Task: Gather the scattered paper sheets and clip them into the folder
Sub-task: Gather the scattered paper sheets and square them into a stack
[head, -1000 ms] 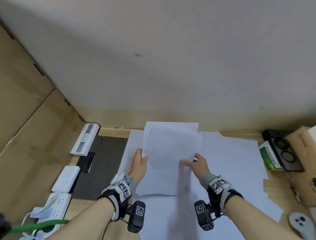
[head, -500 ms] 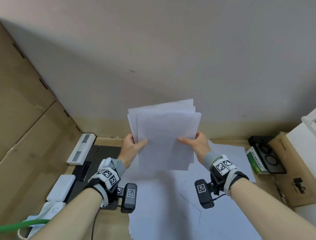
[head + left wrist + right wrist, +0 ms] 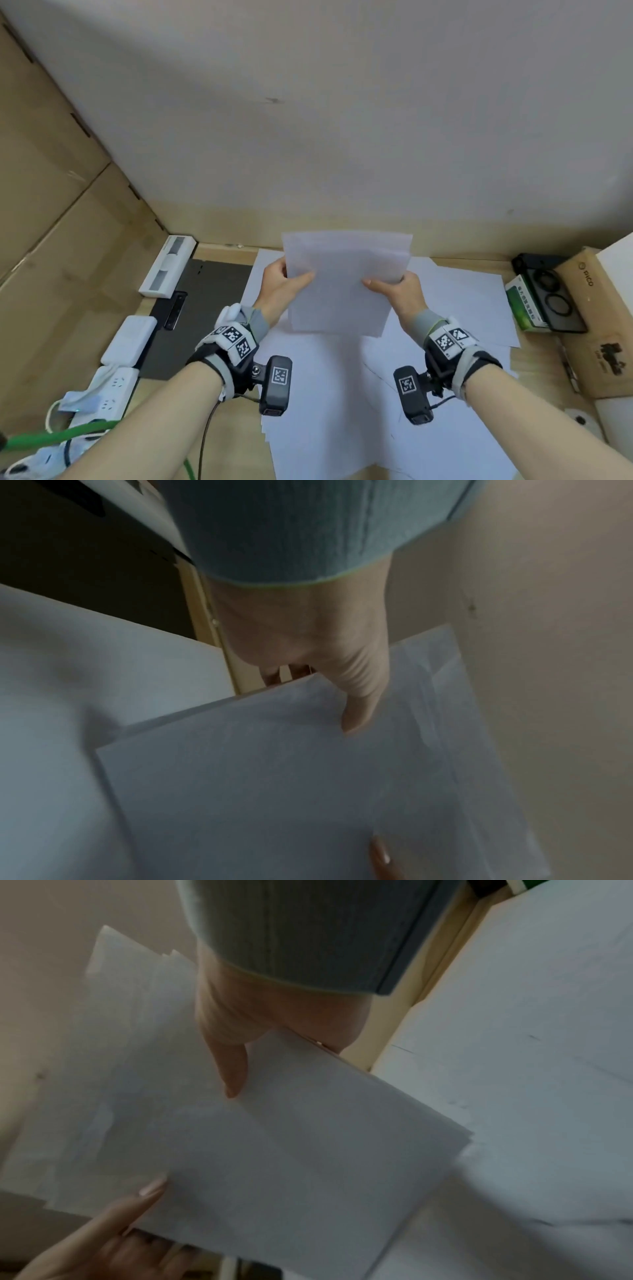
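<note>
Fingers (image 3: 301,278) of both hands still pinch paper stack (image 3: 346,284), now lower vs 0.5 s ago, nearer desk sheets (image 3: 455,301).

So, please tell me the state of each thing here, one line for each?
paper stack: held upright above the desk, edges not fully even.
left hand: grips the stack's left edge.
right hand: grips the stack's right edge.
loose sheets: lying flat, overlapping, on the desk.
black folder: lying flat at the left, no paper clipped in.
</note>
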Demonstrator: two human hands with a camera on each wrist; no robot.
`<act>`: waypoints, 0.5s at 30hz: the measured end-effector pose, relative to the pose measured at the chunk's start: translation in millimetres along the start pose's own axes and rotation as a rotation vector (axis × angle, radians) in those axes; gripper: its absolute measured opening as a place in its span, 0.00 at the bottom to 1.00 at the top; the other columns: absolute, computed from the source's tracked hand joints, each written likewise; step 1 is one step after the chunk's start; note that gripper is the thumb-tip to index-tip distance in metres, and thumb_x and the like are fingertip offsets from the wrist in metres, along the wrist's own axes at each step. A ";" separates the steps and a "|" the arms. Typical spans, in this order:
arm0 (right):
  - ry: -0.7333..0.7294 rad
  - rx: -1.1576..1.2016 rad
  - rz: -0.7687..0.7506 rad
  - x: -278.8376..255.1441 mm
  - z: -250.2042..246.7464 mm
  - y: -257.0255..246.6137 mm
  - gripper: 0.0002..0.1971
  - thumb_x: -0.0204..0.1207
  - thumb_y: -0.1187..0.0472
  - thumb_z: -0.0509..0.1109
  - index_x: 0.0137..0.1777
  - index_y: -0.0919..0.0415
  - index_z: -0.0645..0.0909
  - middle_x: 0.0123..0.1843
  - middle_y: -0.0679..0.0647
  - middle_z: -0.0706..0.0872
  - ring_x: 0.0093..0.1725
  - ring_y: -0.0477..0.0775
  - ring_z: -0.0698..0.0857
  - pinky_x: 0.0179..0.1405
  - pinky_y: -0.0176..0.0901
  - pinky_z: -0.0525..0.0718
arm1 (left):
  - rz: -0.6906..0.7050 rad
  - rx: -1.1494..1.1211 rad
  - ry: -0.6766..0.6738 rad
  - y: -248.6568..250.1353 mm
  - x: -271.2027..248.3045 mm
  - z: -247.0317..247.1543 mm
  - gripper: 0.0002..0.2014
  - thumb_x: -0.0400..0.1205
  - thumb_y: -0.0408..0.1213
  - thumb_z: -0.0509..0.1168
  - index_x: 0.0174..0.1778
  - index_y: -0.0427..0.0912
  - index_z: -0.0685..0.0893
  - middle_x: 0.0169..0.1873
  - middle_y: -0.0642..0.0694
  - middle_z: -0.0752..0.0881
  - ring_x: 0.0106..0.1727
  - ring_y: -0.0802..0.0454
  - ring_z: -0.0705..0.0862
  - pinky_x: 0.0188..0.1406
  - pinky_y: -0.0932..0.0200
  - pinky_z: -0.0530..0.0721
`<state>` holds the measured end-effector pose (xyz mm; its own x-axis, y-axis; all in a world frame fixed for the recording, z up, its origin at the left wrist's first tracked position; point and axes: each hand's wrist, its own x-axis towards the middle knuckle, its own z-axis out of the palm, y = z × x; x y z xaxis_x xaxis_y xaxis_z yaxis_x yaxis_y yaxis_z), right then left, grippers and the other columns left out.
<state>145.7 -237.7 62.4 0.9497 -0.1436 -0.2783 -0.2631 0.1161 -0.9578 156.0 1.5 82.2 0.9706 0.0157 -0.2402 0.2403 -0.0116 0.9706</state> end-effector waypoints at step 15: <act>-0.010 -0.147 0.255 4.6 24.9 91.3 0.13 0.64 0.70 0.83 0.49 0.68 0.89 0.44 0.57 0.94 0.44 0.56 0.93 0.37 0.38 0.88 | -0.302 0.189 -0.060 -87.5 0.3 -34.9 0.10 0.76 0.29 0.72 0.52 0.41 0.88 0.49 0.42 0.92 0.51 0.45 0.91 0.57 0.43 0.88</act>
<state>130.3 -203.3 -24.5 0.8510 -0.1188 -0.5116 -0.5149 0.0035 -0.8573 134.8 37.4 -2.3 0.8533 -0.0117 -0.5213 0.5088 -0.2005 0.8372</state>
